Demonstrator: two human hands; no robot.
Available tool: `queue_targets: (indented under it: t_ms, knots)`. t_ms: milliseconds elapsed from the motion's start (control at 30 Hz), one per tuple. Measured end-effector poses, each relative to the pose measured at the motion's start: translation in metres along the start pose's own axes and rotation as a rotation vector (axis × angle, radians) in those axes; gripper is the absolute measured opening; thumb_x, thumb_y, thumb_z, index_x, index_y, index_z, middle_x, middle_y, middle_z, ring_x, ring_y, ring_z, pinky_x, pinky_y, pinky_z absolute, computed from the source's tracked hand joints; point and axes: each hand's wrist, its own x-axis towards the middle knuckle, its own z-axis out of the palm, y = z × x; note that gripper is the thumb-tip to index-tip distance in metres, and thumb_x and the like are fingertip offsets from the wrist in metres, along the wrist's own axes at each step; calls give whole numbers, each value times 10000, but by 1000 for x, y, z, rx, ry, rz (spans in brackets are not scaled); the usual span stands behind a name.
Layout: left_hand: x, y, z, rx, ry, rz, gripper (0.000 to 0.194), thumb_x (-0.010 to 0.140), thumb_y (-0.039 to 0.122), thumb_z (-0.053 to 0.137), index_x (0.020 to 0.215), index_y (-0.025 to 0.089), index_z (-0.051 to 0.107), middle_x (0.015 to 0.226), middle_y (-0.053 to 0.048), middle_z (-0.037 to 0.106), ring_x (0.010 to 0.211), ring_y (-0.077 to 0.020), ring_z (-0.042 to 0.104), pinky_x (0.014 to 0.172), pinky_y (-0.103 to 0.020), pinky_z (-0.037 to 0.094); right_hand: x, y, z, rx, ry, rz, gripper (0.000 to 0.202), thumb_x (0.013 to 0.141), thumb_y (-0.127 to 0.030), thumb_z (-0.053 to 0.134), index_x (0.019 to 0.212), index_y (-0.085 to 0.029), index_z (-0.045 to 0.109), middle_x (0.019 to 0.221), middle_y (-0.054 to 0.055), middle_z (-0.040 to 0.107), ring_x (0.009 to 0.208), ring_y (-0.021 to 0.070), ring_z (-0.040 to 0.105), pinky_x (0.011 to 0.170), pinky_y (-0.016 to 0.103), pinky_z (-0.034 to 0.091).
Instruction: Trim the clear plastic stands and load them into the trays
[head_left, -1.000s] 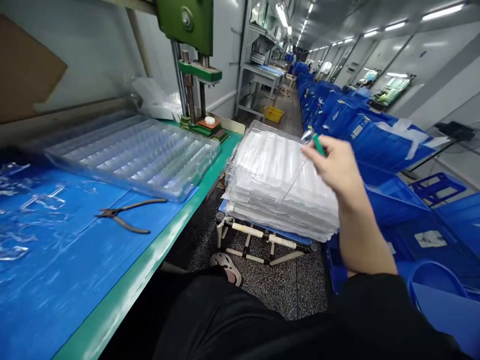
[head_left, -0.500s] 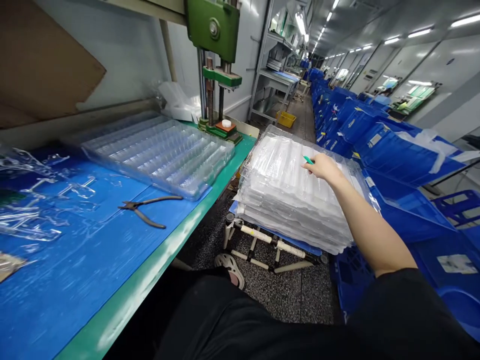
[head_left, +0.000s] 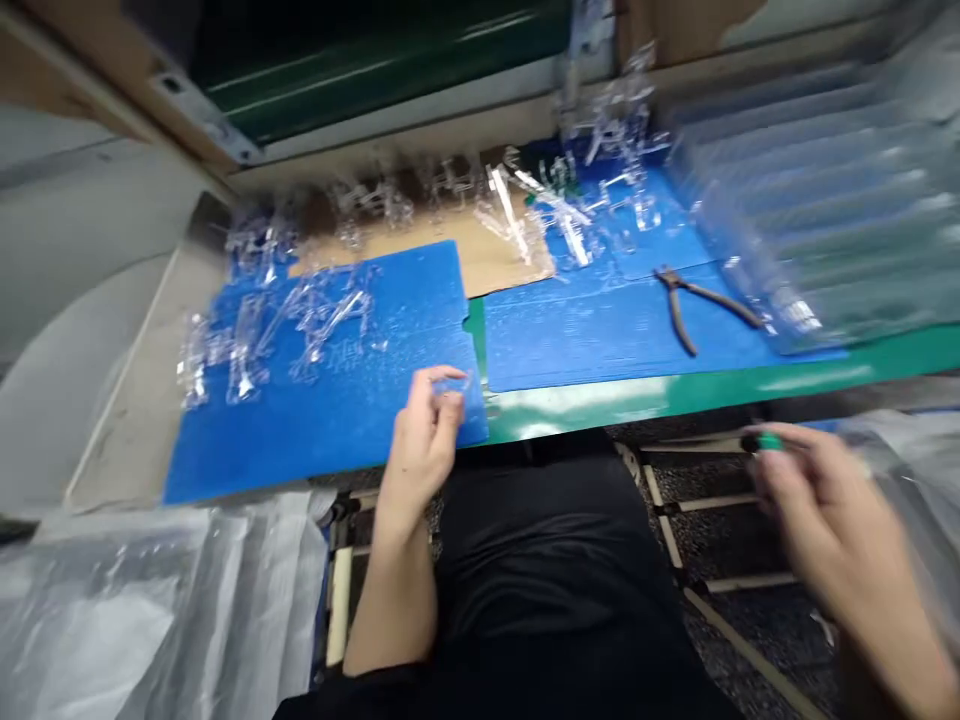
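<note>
My left hand (head_left: pixel 424 440) is over the front edge of the blue sheet (head_left: pixel 315 440), thumb and fingers curled round a small clear plastic piece (head_left: pixel 454 384) whose shape is hard to make out. Off to the right, beyond the bench edge, my right hand (head_left: pixel 832 500) is blurred and closed on a short green pen-like tool (head_left: pixel 769 441) with a dark end. Clear moulded plastic parts (head_left: pixel 319 310) are spread across the sheet on the left. A pair of cutting pliers (head_left: pixel 686 300) lies with its handles apart on the other blue sheet (head_left: pixel 577 335).
A clear ribbed tray (head_left: pixel 832 210) takes up the bench's right side. More clear parts lie on brown cardboard (head_left: pixel 480 250) at the back. Wrapped white stacks (head_left: pixel 112 610) stand low on the left, with another (head_left: pixel 922 450) at right. The bench's green edge (head_left: pixel 585 410) runs between.
The view has swung left from the stack on the cart to the bench. My right hand has left the stack, still holding the green tool. My left hand has come into view.
</note>
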Motion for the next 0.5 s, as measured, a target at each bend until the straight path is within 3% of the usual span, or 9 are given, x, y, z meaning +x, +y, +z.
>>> queue_targets:
  t_ms: [67,167,333,500]
  knots:
    - [-17,10,7,-2,-51,100,223,1185,373,528,1256,213,667,791,15,666,662,-130,631,641,-255,499,6,-37,45,123,-179,-147,149,1129,-371,587,1248,-320,661,1040,139,831,837,319,814,661,426,586]
    - [-33,25,8,-13,-89,297,140,1160,255,559,1150,205,690,1014,-66,766,941,-191,729,867,-331,557,18,-85,79,235,-309,-381,153,1149,-254,559,1287,-250,627,1074,98,792,899,262,799,765,371,590]
    - [-44,37,-6,-98,-69,303,151,1119,121,586,1194,202,688,956,-35,774,817,-147,687,768,-276,523,31,-116,80,180,-461,-580,237,1157,-239,567,1360,-191,679,930,35,678,654,157,638,603,310,467]
    - [-40,42,-7,-144,-83,273,121,1128,149,591,1175,196,692,898,-24,739,754,-137,647,705,-261,497,32,-120,76,181,-478,-627,353,1148,-219,613,1497,-185,660,950,27,676,691,141,644,641,294,477]
